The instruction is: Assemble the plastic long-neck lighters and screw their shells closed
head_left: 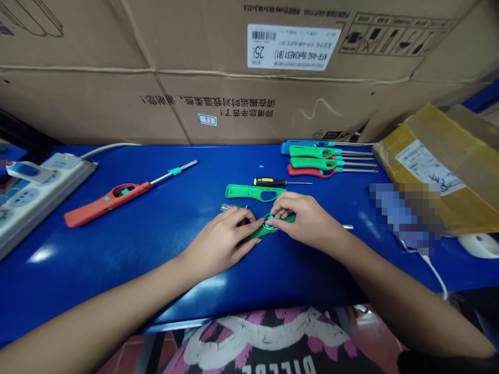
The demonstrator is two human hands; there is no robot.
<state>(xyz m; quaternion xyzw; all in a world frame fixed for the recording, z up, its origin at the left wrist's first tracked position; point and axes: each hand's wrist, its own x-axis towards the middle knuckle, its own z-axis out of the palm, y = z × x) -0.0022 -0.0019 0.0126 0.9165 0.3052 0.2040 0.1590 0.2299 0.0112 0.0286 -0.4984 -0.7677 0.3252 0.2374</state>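
Observation:
A green lighter casing half (pixel 255 235) lies open side up on the blue table, partly covered by my hands. My left hand (pixel 222 236) is closed on its left part, fingertips over the casing and thumb along the near edge. With bent fingers, my right hand (pixel 302 215) pinches at the trigger area, where a thin white wire (pixel 268 227) and a small teal part (pixel 270 218) show; what exactly the fingertips grip is hidden. Just beyond lie the other green casing half (pixel 241 191) and a black-and-yellow screwdriver (pixel 268 182). A silvery metal piece (pixel 228 207) sits behind my left fingers.
Several long-nosed lighters (pixel 312 162) lie at the back right, and a red lighter (pixel 101 205) on the left. A power strip (pixel 27 195), large cardboard box (pixel 187 109), taped parcel (pixel 440 171), blurred phone-like object (pixel 405 218) and white mouse (pixel 479 245) surround the work area.

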